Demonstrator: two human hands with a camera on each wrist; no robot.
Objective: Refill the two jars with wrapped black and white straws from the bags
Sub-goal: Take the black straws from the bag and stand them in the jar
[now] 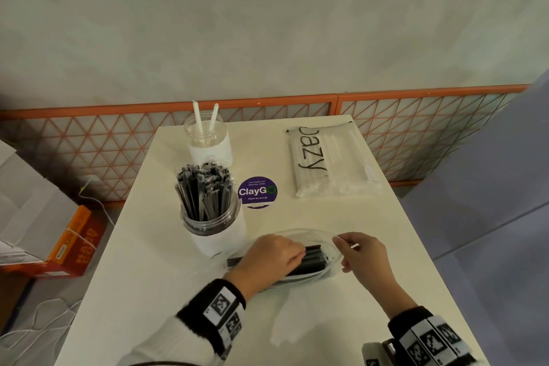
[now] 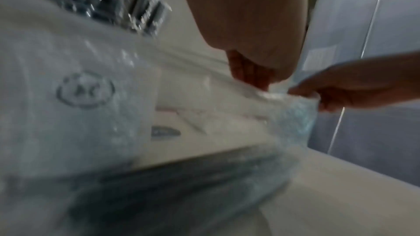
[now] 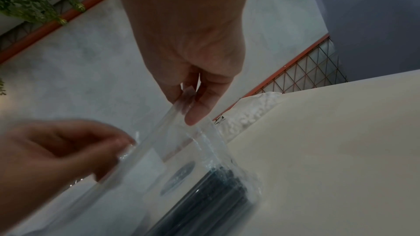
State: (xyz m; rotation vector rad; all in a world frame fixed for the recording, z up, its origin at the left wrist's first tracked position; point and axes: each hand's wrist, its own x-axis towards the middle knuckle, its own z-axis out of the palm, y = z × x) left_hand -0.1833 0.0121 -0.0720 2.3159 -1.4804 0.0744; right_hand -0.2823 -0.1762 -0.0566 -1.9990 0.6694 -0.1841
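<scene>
A clear plastic bag (image 1: 309,235) holding black wrapped straws (image 1: 315,260) lies at the near middle of the white table (image 1: 341,321). My left hand (image 1: 300,252) pinches one side of the bag's mouth. My right hand (image 1: 344,249) pinches the opposite edge between thumb and forefinger (image 3: 195,114). The mouth gapes between them, with the black straws (image 3: 204,202) lying inside. A jar (image 1: 214,229) packed with black straws stands just left of the bag. Behind it a second jar (image 1: 208,140) holds two white straws. A sealed bag of white straws (image 1: 329,163) lies at the far right.
A purple round sticker (image 1: 257,191) is on the table between the jars and the white-straw bag. Off the table's left edge, an orange box (image 1: 77,244) and white boxes sit on the floor. An orange lattice rail (image 1: 416,128) runs behind the table.
</scene>
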